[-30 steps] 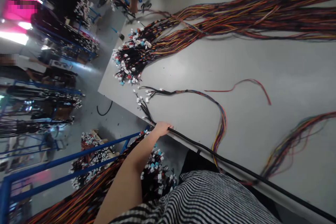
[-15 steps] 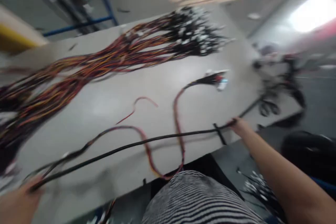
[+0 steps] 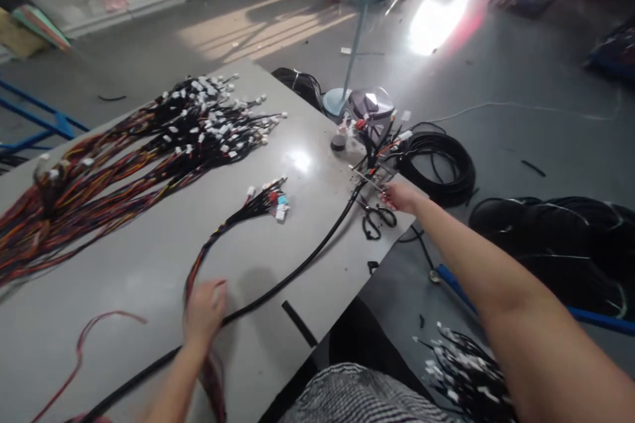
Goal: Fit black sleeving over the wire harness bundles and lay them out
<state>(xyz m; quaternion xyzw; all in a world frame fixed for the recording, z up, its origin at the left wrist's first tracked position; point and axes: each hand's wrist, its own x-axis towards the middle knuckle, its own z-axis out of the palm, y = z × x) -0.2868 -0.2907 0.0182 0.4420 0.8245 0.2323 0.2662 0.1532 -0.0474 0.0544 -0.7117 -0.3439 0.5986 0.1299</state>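
My right hand [image 3: 399, 195] reaches to the far right corner of the table, its fingers closed on a thin metal rod-like tool [image 3: 366, 178]. Close below it lie scissors with black handles [image 3: 380, 219]. A long black sleeved cable [image 3: 302, 268] curves across the table, its far end among wires and connectors near that hand. My left hand [image 3: 204, 310] is over this cable and beside a bundle of coloured wires [image 3: 197, 264] that ends in small connectors [image 3: 278, 203]. Blur and the hand's angle hide its fingers' grip.
A large pile of wire harnesses [image 3: 198, 125] with white connectors covers the table's left side. A short black strip [image 3: 299, 324] lies near the front edge, a loose red wire [image 3: 82, 344] at left. Black coils [image 3: 439, 168] and more harnesses [image 3: 461, 367] are beyond the table.
The view has swung right. My right hand has let go of the black cable and now holds the thin tool. My left hand has moved inward from the cable's left part.
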